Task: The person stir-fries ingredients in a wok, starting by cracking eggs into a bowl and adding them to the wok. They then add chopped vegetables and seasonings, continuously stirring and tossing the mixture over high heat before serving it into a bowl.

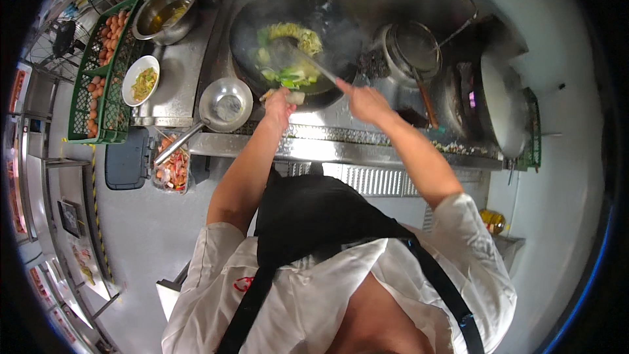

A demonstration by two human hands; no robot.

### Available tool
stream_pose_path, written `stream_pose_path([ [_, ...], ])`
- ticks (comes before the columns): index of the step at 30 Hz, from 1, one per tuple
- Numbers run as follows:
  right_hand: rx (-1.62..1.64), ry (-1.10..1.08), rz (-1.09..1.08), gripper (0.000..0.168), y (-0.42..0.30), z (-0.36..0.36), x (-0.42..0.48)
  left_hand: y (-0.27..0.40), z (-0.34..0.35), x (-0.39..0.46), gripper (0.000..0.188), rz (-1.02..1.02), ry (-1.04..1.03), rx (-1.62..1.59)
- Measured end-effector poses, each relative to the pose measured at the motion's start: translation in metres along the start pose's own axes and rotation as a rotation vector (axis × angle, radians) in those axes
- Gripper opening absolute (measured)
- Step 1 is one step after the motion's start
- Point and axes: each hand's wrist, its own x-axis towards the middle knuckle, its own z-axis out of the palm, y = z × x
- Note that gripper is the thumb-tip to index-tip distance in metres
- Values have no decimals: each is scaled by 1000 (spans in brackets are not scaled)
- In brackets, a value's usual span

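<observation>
A large dark wok [245,49] stands on the steel range in front of me, with steam rising from it. Inside lie pale yellow-green shredded food [308,39] and chopped green vegetables [290,77]. My left hand [278,109] grips the near rim of the wok through a folded pale cloth [296,97]. In my right hand [369,104] is the handle of a metal cooking utensil [318,66], reaching down into the wok. Its head is blurred by steam among the food, so I cannot tell whether it is a ladle or a spatula.
Left of the wok are a small long-handled steel pan [216,101], a white bowl of food [128,83], a steel basin of yellowish liquid [147,29] and a green egg crate [109,132]. Rightward stand a strainer [417,49] over a pot and another wok [506,103]. A scrap bin [172,172] sits below.
</observation>
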Motion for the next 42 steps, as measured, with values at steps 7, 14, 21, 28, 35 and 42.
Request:
stream_pose_path([
  [7, 246, -265, -65, 73, 59, -76, -86, 5, 0, -170, 12, 53, -31, -64],
  [14, 608, -259, 24, 71, 108, -42, -37, 9, 7, -82, 18, 90, -134, 23],
  [21, 275, -279, -115, 70, 104, -73, -106, -10, -30, -169, 23, 127, -164, 62],
  [28, 458, -178, -49, 71, 101, -46, -42, -10, -20, -75, 22, 202, -318, 23],
  [35, 448, -8, -182, 70, 106, -47, -138, -25, -30, -159, 25, 177, -145, 10],
  [42, 895, -63, 83, 66, 78, -22, -119, 14, 2, -46, 23, 121, -123, -23],
])
